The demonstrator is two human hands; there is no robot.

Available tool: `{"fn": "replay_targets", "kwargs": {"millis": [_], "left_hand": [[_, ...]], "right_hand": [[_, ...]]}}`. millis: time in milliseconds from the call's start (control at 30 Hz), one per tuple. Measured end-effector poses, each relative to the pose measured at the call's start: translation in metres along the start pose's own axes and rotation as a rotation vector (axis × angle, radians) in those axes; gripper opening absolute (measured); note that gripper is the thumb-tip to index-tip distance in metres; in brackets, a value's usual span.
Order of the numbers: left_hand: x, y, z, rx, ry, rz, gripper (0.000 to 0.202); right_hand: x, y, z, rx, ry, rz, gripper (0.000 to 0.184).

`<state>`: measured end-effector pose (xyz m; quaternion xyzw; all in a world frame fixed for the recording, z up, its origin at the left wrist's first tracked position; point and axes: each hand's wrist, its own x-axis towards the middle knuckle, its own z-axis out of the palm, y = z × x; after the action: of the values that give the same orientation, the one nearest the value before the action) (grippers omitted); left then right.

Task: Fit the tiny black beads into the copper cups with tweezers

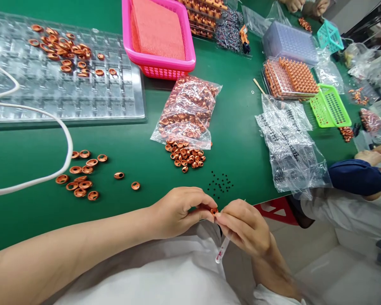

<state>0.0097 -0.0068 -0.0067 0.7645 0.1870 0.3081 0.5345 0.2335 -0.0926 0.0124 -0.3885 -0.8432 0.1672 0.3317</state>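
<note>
My left hand (180,212) pinches a small copper-coloured ring-shaped part (213,210) between thumb and fingertips, near the table's front edge. My right hand (246,226) is closed, its fingertips touching or very near that part; what they pinch is too small to make out. Under the right hand a translucent stick with red marks (222,250) sticks out; whether the hand grips it is unclear. Tiny black pieces (220,185) lie scattered just beyond my hands. Farther back, a heap of copper-coloured parts (186,156) spills from a clear plastic bag (190,108).
Loose copper-coloured rings (82,174) lie at left by a white cable (62,127). Behind stands a clear moulded tray (120,99) and a pink basket (190,63). At right are plastic bags (285,148), a green basket (332,106) and a co-worker's sleeve (357,178).
</note>
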Motion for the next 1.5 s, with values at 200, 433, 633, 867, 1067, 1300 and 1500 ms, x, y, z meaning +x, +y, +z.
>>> {"fn": "replay_targets", "kwargs": {"millis": [200,433,633,867,1067,1300,1500], "left_hand": [[0.000,0.000,-0.001,0.081,-0.024,0.080,0.013],[0.001,0.000,-0.001,0.123,-0.117,0.057,0.009],[-0.003,0.004,-0.003,0.210,-0.205,-0.075,0.001],[-0.027,0.019,-0.038,0.296,-0.131,-0.176,0.003],[-0.077,0.013,-0.105,0.835,0.096,-0.340,0.020],[-0.066,0.012,-0.104,1.039,0.109,-0.303,0.027],[-0.001,0.006,-0.051,0.950,-0.072,-0.340,0.012]], "right_hand": [[0.001,0.000,0.001,-0.121,-0.054,-0.084,0.039],[0.003,0.002,0.005,-0.108,-0.116,-0.070,0.022],[0.008,0.004,0.016,-0.068,-0.112,-0.024,0.014],[0.011,0.004,0.032,0.077,-0.041,-0.003,0.019],[0.010,0.007,0.036,0.177,0.133,0.033,0.025],[0.012,0.009,0.040,0.212,0.254,0.130,0.032],[0.010,0.005,0.038,0.222,0.333,0.207,0.036]]}}
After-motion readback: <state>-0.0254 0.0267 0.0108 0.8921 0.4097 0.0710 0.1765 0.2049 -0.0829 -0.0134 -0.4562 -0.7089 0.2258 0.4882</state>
